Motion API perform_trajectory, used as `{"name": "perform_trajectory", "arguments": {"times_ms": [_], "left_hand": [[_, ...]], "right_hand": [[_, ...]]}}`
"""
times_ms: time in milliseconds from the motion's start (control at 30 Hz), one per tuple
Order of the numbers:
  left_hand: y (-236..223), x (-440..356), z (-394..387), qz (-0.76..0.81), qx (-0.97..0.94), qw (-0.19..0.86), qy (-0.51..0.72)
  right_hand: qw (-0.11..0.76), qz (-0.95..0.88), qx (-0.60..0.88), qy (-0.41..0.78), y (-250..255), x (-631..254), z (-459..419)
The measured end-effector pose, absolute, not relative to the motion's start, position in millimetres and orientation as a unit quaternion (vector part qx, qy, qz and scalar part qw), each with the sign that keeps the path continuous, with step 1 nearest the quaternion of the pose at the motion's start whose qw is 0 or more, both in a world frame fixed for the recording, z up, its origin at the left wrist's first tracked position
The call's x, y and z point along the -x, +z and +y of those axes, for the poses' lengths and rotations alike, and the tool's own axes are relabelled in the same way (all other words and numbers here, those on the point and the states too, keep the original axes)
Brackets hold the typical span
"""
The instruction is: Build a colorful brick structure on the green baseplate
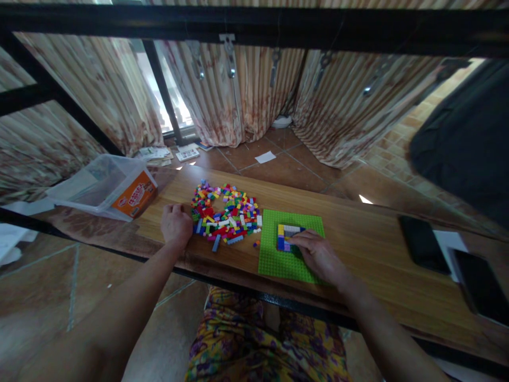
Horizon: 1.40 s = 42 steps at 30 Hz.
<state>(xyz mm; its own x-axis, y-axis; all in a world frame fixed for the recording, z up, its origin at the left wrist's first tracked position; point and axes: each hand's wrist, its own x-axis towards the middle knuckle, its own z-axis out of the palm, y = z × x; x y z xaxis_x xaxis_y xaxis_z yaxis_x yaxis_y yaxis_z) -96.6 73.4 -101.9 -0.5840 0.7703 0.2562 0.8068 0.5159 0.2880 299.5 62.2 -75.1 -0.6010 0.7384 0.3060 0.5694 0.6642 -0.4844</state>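
Observation:
A bright green studded baseplate (270,260) lies on the wooden board, carrying a small rectangular frame of building bricks (281,241) in yellow, blue, white and lilac. My right hand (318,253) reaches over the frame's right side, thumb and fingers pinched together at its inner edge. Whatever is between those fingertips is too small to make out. Left of the baseplate spreads a ring-shaped pile of loose colourful bricks (234,217). Against the pile's left edge my left hand (176,225) rests on the board, fingers curled closed, with nothing visible in them.
A clear plastic box (95,183) with an orange label stands at the left. Two dark phones (423,244) and a white paper (451,241) lie at the right end. Black metal bars (254,24) cross above, with curtains (238,95) behind. Booklets (186,153) lie on the floor.

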Motion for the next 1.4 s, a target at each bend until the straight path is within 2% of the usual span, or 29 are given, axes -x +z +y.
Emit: {"name": "perform_trajectory", "arguments": {"times_ms": [267,667,1100,1400], "left_hand": [[-103.3,96.7,73.2,-0.869,0.452,0.052,-0.194],[-103.0,97.6,73.7,-0.869,0.454,0.056,-0.189],[-99.9,94.4,72.7,-0.868,0.452,0.058,-0.196],[-101.0,95.8,73.5,-0.870,0.452,0.051,-0.192]], "right_hand": [[0.314,-0.834,0.447,0.078,-78.9,-309.2,48.9],[0.216,-0.862,0.458,0.001,-87.3,-293.9,25.2],[0.219,-0.864,0.452,-0.004,-94.9,-288.9,18.0],[0.301,-0.832,0.465,0.043,-100.9,-289.9,29.2]]}}
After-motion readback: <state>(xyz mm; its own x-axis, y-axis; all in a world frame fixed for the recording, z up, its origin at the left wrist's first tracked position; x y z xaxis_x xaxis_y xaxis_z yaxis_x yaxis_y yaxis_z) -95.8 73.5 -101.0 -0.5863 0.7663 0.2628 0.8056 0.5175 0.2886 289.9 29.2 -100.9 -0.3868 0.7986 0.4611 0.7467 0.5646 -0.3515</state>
